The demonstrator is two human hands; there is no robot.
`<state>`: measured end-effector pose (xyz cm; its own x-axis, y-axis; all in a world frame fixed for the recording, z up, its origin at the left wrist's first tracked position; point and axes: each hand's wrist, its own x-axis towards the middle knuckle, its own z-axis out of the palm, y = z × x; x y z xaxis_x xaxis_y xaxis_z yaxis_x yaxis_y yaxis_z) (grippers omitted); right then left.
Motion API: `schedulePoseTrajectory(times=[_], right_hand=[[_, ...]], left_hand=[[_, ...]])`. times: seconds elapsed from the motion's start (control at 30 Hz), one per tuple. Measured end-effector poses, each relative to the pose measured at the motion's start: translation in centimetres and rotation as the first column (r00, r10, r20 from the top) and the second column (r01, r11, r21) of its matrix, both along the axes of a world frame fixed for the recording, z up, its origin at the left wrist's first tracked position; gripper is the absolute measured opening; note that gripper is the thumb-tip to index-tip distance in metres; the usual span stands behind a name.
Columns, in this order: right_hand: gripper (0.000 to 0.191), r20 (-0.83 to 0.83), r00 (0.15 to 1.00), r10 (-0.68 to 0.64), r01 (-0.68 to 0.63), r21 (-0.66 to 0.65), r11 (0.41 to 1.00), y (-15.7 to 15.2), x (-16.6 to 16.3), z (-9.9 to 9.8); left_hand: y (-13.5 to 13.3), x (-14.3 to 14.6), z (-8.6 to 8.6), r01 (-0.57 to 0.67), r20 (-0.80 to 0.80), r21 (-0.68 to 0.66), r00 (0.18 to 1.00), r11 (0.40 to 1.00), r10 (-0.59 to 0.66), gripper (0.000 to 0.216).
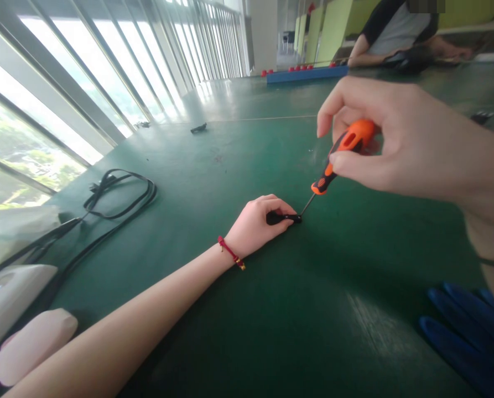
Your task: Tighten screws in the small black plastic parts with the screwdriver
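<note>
My left hand [260,222] rests on the green table and pinches a small black part [286,218] between thumb and fingers. What kind of part it is, I cannot make out. Above and to the right, my right hand [388,135] is closed around the orange and black handle of a screwdriver [346,148]. The tool is tilted, its thin metal shaft pointing down and left, with the tip at the right end of the black part. Whether a screw sits under the tip is too small to see.
A black cable [124,215] lies looped at left, near a white device [14,298] and a pale pink object [35,342]. Blue gloves [471,331] lie at lower right. Farther back are a small black piece [198,128], a blue bar [307,74] with red knobs, and a seated person [398,33].
</note>
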<state>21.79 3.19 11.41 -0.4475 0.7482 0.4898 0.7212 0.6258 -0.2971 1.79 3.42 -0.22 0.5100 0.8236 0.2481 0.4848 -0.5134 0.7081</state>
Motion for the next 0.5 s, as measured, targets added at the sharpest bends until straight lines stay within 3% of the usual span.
schedulePoseTrajectory(times=[0.1, 0.17, 0.27, 0.37, 0.43, 0.5], right_hand=[[0.011, 0.019, 1.000, -0.011, 0.011, 0.000, 1.000, 0.06, 0.07, 0.00], [0.026, 0.045, 0.999, -0.005, 0.004, 0.012, 1.000, 0.04, 0.12, 0.04], [0.004, 0.030, 0.999, 0.015, -0.015, 0.008, 1.000, 0.00, 0.18, 0.05], [0.007, 0.032, 0.999, -0.016, 0.016, 0.000, 1.000, -0.01, 0.23, 0.03], [0.025, 0.055, 0.998, -0.023, 0.023, 0.002, 1.000, -0.03, 0.25, 0.03], [0.018, 0.040, 0.999, -0.003, 0.004, -0.002, 1.000, -0.03, 0.25, 0.05]], left_hand=[[0.02, -0.01, -0.04, 0.002, 0.010, -0.001, 1.000, 1.000, -0.002, 0.016], [0.03, -0.02, -0.06, 0.004, 0.012, -0.004, 1.000, 1.000, -0.004, 0.016], [0.04, -0.02, -0.04, 0.004, 0.011, -0.009, 1.000, 1.000, -0.004, 0.015], [0.03, -0.02, -0.01, 0.003, 0.008, -0.007, 1.000, 1.000, -0.003, 0.015], [0.02, -0.02, 0.00, 0.006, 0.008, -0.004, 1.000, 1.000, -0.006, 0.015], [0.02, -0.03, 0.00, 0.009, 0.006, -0.002, 1.000, 1.000, -0.009, 0.015]])
